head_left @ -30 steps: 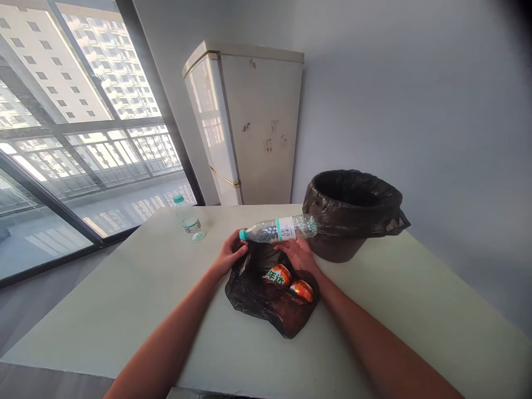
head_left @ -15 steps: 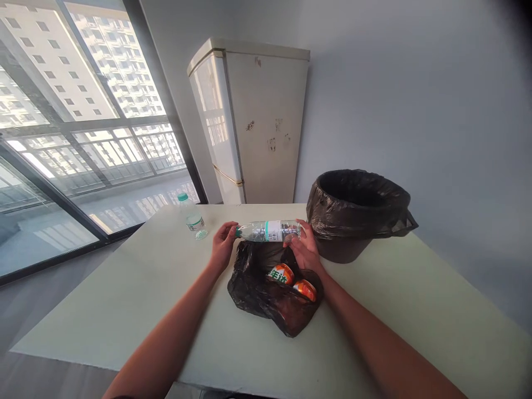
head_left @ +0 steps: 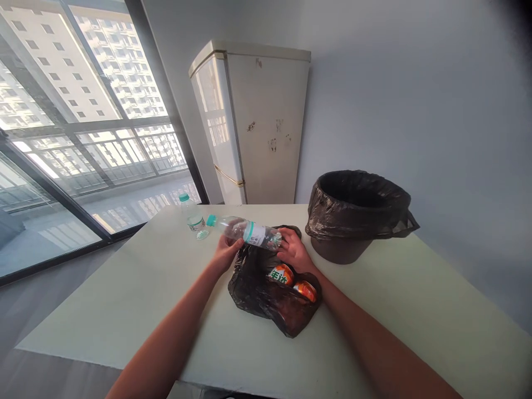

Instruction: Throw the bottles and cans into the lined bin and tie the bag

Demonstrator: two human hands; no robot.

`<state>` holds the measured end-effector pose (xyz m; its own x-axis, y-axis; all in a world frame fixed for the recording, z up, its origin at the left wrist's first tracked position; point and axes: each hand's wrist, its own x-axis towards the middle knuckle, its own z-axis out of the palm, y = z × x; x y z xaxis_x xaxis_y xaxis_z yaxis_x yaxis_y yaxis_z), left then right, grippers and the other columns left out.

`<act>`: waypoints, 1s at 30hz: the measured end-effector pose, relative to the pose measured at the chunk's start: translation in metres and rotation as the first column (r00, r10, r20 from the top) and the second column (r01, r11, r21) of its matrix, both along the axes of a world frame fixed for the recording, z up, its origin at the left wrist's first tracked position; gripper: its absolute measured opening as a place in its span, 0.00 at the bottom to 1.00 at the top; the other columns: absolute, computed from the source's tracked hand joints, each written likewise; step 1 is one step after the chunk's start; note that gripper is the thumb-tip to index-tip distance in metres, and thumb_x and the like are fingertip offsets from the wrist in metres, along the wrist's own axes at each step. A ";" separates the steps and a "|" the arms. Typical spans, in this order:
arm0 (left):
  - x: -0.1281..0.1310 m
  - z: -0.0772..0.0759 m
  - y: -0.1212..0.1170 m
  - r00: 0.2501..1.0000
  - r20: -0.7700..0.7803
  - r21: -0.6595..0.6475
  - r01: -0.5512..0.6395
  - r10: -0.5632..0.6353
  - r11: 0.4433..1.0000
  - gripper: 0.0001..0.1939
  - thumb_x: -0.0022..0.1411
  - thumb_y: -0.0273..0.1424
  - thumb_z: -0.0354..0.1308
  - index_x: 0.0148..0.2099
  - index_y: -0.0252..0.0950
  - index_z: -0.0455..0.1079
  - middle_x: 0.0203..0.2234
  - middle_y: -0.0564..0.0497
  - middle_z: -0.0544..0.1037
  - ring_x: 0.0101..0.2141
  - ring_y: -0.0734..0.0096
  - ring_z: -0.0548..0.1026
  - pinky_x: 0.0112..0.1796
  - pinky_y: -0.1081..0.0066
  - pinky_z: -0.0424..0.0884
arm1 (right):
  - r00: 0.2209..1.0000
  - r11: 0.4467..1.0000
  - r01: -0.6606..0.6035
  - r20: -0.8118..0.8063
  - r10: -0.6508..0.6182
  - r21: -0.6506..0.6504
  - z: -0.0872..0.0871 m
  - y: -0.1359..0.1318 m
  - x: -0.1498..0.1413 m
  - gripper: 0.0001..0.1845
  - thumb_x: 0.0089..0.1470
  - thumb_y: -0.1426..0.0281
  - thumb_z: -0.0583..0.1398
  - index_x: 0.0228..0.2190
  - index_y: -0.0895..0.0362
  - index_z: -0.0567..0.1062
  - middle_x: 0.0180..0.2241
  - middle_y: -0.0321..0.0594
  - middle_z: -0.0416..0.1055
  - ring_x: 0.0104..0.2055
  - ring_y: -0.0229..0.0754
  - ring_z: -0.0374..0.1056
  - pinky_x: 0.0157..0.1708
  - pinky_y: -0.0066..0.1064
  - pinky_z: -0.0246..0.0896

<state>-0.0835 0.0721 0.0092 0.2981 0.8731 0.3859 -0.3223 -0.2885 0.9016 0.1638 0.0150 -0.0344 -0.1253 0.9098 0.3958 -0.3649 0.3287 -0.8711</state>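
Nearest you, at 12 o'clock, the black bag [head_left: 260,296] lay on the counter [head_left: 153,299] with two orange cans [head_left: 282,274] showing in it. Just beyond, your left hand [head_left: 226,250] had its fingers clamped on the bottle [head_left: 254,234], which lay sideways above the bag's far part, cap toward 10 o'clock. Your right hand [head_left: 294,252] was at its base, fingers apart; whether they gripped it, you couldn't tell. The lined bin [head_left: 343,246] stood at 1 o'clock, the upright bottle [head_left: 193,220] at 11, and the fridge [head_left: 266,127] beyond the counter at 12.
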 end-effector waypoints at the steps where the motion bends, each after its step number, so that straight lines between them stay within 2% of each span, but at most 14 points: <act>1: -0.008 0.011 0.002 0.998 -0.009 0.013 -0.067 0.068 0.998 0.38 0.55 0.50 0.72 0.62 0.41 0.65 0.55 0.41 0.78 0.55 0.50 0.78 0.55 0.55 0.75 | 1.000 1.000 0.016 -0.003 -0.016 0.010 0.000 0.001 0.001 0.34 0.52 0.60 0.73 0.56 0.46 0.66 0.62 0.45 0.66 0.52 0.45 0.75 0.51 0.39 0.71; 3: -0.029 0.036 0.004 0.962 -0.082 0.022 -0.260 0.261 0.965 0.36 0.57 0.51 0.70 0.60 0.42 0.65 0.55 0.41 0.78 0.53 0.52 0.79 0.51 0.55 0.77 | 0.999 0.999 0.048 0.015 -0.049 0.018 0.001 0.002 0.003 0.31 0.56 0.56 0.70 0.56 0.47 0.67 0.62 0.46 0.65 0.50 0.45 0.75 0.48 0.38 0.71; 4: -0.041 0.046 0.002 0.910 -0.167 0.034 -0.380 0.380 0.924 0.35 0.58 0.51 0.69 0.60 0.41 0.65 0.54 0.41 0.78 0.51 0.53 0.80 0.49 0.55 0.78 | 0.997 0.998 0.061 0.035 -0.061 0.017 0.002 0.002 0.004 0.29 0.57 0.55 0.69 0.55 0.48 0.68 0.61 0.46 0.66 0.49 0.45 0.75 0.47 0.38 0.71; 5: -0.055 0.054 -0.001 0.813 -0.271 0.074 -0.516 0.515 0.854 0.34 0.57 0.52 0.69 0.59 0.41 0.66 0.52 0.41 0.78 0.47 0.54 0.81 0.48 0.55 0.78 | 0.996 0.997 0.074 0.057 -0.074 0.013 0.002 0.002 0.005 0.27 0.58 0.55 0.68 0.54 0.49 0.70 0.60 0.46 0.68 0.48 0.44 0.75 0.46 0.37 0.71; 6: -0.069 0.058 -0.006 0.666 -0.384 0.154 -0.636 0.639 0.756 0.34 0.56 0.52 0.69 0.58 0.41 0.66 0.51 0.42 0.79 0.45 0.54 0.82 0.48 0.54 0.78 | 0.993 0.996 0.089 0.077 -0.089 0.008 0.003 0.002 0.005 0.25 0.58 0.55 0.68 0.53 0.50 0.71 0.58 0.46 0.68 0.46 0.44 0.75 0.44 0.37 0.70; 7: -0.083 0.060 -0.011 0.486 -0.483 0.256 -0.717 0.728 0.648 0.34 0.55 0.52 0.69 0.57 0.41 0.66 0.51 0.42 0.79 0.44 0.54 0.82 0.49 0.52 0.76 | 0.990 0.995 0.100 0.096 -0.100 0.002 0.003 0.002 0.006 0.24 0.58 0.54 0.68 0.52 0.51 0.72 0.57 0.46 0.69 0.45 0.43 0.74 0.44 0.37 0.70; 9: -0.106 0.053 -0.023 0.181 -0.626 0.377 -0.781 0.758 0.498 0.33 0.55 0.53 0.69 0.54 0.41 0.65 0.49 0.42 0.80 0.45 0.48 0.81 0.51 0.48 0.74 | 0.986 0.993 0.114 0.123 -0.112 -0.013 0.003 0.002 0.006 0.23 0.58 0.53 0.67 0.49 0.52 0.73 0.54 0.45 0.72 0.43 0.43 0.74 0.42 0.36 0.70; 10: -0.116 0.047 -0.028 0.084 -0.670 0.397 -0.799 0.738 0.452 0.32 0.55 0.54 0.67 0.53 0.40 0.64 0.46 0.41 0.81 0.46 0.44 0.81 0.50 0.47 0.74 | 0.985 0.993 0.117 0.133 -0.113 -0.020 0.003 0.003 0.006 0.23 0.58 0.53 0.67 0.48 0.52 0.74 0.52 0.45 0.73 0.42 0.43 0.74 0.41 0.36 0.69; 12: -0.128 0.034 -0.034 -0.019 -0.733 0.397 -0.823 0.680 0.405 0.32 0.57 0.57 0.64 0.51 0.39 0.63 0.41 0.39 0.81 0.46 0.38 0.80 0.47 0.46 0.74 | 0.982 0.993 0.115 0.154 -0.109 -0.025 0.002 0.003 0.006 0.23 0.58 0.52 0.67 0.48 0.53 0.74 0.49 0.44 0.75 0.41 0.44 0.74 0.41 0.36 0.68; 15: -0.132 0.022 -0.033 -0.035 -0.758 0.397 -0.817 0.651 0.418 0.32 0.57 0.58 0.62 0.51 0.40 0.62 0.43 0.39 0.80 0.46 0.40 0.80 0.45 0.48 0.74 | 0.977 0.992 0.128 0.175 -0.122 -0.023 0.000 0.004 0.007 0.22 0.59 0.52 0.66 0.47 0.53 0.75 0.45 0.44 0.75 0.41 0.44 0.73 0.41 0.37 0.67; 18: -0.127 0.017 -0.029 0.012 -0.749 0.406 -0.781 0.662 0.474 0.30 0.56 0.53 0.64 0.52 0.42 0.61 0.48 0.40 0.79 0.46 0.46 0.80 0.45 0.53 0.74 | 0.974 0.989 0.144 0.182 -0.135 -0.036 0.000 0.004 0.008 0.22 0.59 0.51 0.66 0.45 0.53 0.76 0.44 0.43 0.76 0.39 0.43 0.73 0.40 0.36 0.67; 21: -0.122 0.012 -0.028 0.042 -0.750 0.411 -0.752 0.660 0.515 0.29 0.55 0.52 0.64 0.51 0.42 0.60 0.47 0.41 0.78 0.47 0.48 0.79 0.46 0.55 0.74 | 0.973 0.987 0.150 0.182 -0.139 -0.051 0.001 0.004 0.008 0.21 0.58 0.51 0.67 0.42 0.53 0.77 0.42 0.42 0.76 0.37 0.42 0.72 0.39 0.36 0.67; 26: -0.126 0.004 -0.026 0.051 -0.741 0.405 -0.762 0.670 0.506 0.30 0.54 0.52 0.64 0.50 0.40 0.60 0.46 0.42 0.76 0.47 0.48 0.78 0.47 0.53 0.74 | 0.970 0.985 0.157 0.197 -0.141 -0.068 0.002 0.003 0.006 0.20 0.57 0.50 0.67 0.39 0.54 0.78 0.40 0.41 0.77 0.36 0.42 0.71 0.38 0.35 0.67; 30: -0.131 0.003 -0.022 0.039 -0.683 0.472 -0.738 0.729 0.482 0.34 0.51 0.50 0.66 0.52 0.36 0.63 0.48 0.37 0.73 0.55 0.41 0.72 0.53 0.47 0.72 | 0.962 0.982 0.186 0.210 -0.173 -0.043 0.004 0.001 0.007 0.19 0.58 0.51 0.67 0.39 0.53 0.79 0.39 0.40 0.77 0.38 0.43 0.71 0.40 0.35 0.66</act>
<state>-0.2143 0.0501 0.0122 -0.3728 0.8255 0.4237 0.8078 0.0641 0.5859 0.1712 0.0159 -0.0299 -0.0300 0.9465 0.3214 -0.1167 0.3160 -0.9416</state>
